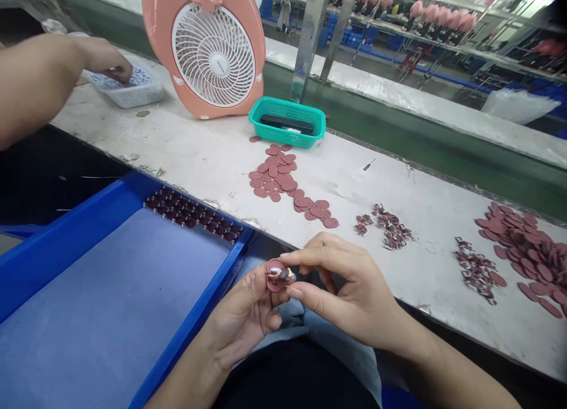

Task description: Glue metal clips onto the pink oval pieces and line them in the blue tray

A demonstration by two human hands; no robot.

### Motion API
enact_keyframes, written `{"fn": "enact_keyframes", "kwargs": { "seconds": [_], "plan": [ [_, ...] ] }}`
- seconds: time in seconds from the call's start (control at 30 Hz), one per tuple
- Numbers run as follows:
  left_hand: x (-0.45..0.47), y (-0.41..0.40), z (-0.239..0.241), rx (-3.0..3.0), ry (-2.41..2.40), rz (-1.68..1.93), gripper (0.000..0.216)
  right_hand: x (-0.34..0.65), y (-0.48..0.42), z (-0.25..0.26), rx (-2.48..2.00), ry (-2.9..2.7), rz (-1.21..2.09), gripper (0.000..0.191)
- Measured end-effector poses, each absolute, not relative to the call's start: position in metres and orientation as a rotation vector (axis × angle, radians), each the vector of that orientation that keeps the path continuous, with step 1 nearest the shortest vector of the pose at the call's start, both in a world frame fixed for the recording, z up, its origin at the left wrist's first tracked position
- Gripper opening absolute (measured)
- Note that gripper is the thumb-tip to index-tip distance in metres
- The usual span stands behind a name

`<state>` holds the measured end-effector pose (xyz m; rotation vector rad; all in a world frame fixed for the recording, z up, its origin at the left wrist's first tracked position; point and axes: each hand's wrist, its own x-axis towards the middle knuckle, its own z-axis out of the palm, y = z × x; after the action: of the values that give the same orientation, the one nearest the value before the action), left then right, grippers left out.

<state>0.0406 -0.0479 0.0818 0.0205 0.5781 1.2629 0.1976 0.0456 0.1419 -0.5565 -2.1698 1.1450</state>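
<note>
We note both hands held together in front of the body, just below the near edge of the tabletop [212, 155]. The left hand [241, 314] has its fingers closed around a small reddish-brown disc [274, 275], holding it up between thumb and fingertips. The right hand [354, 291] pinches a small dark, glossy piece [282, 273] against the face of that disc, thumb and forefinger shut on it. To the left, a blue tray [66, 243] lies low beside us, with a row of finished dark-red pieces [192, 214] lined along its far wall. On the tabletop, straight ahead, we see a loose spread of flat reddish discs [283, 181]; to its right two small heaps of dark glossy bits [390, 227] and [476, 270], and at the far right a larger pile of discs [527, 249]. Behind the middle spread sits a teal basket [287, 122] holding a dark flat object we cannot identify. Beside it stands a pink desk fan [208, 48], upright, facing us. At upper left another person's hand [104, 57] rests on a white tray [133, 87] of small items, well apart from our hands.
</note>
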Motion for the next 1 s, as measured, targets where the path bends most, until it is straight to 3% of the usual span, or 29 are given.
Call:
{"fn": "enact_keyframes", "kwargs": {
  "seconds": [0.2, 0.33, 0.57, 0.67, 1.0],
  "plan": [
    [0.039, -0.047, 0.079, 0.083, 0.551, 1.263, 0.02, 0.195, 0.044, 0.142, -0.563, -2.16, 1.165, 0.021],
    [0.038, -0.046, 0.079, 0.094, 0.581, 1.253, 0.03, 0.192, 0.043, 0.138, -0.522, -2.094, 1.088, 0.021],
    [0.047, -0.046, 0.088, 0.249, 1.161, 1.677, 0.032, 0.18, 0.037, 0.105, -0.546, -2.084, 0.343, 0.032],
    [0.049, -0.043, 0.09, 0.318, 1.241, 1.724, 0.03, 0.172, 0.037, 0.092, -0.476, -2.124, 0.17, 0.036],
    [0.005, -0.047, 0.071, 0.282, 1.563, 1.597, 0.031, 0.165, 0.028, 0.098, -0.308, -2.241, 0.141, 0.021]
  ]
}}
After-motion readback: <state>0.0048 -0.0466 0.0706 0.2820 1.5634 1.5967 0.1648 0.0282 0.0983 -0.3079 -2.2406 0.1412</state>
